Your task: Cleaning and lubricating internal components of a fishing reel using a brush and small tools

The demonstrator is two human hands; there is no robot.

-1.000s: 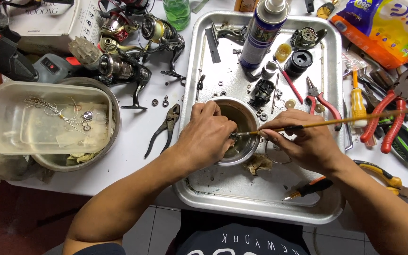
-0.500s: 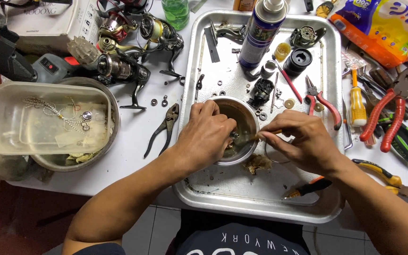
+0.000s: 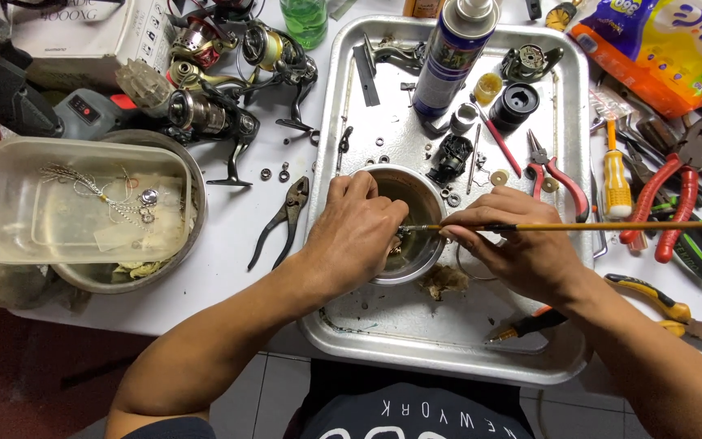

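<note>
The left hand [image 3: 357,236] pinches a small metal part [image 3: 396,241] over the steel bowl [image 3: 428,258] (likely oily, slippery); the right hand [image 3: 522,252] grips a thin, light brush [image 3: 611,226] near its ferrule.

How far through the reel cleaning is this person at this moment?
Done: a reel is already stripped, with loose parts spread on the metal tray. In hand: the left hand holds a small part over the metal bowl while the right hand works it with a thin brush. Left: the scattered parts lie unassembled, and other reels sit beside the tray.
</note>
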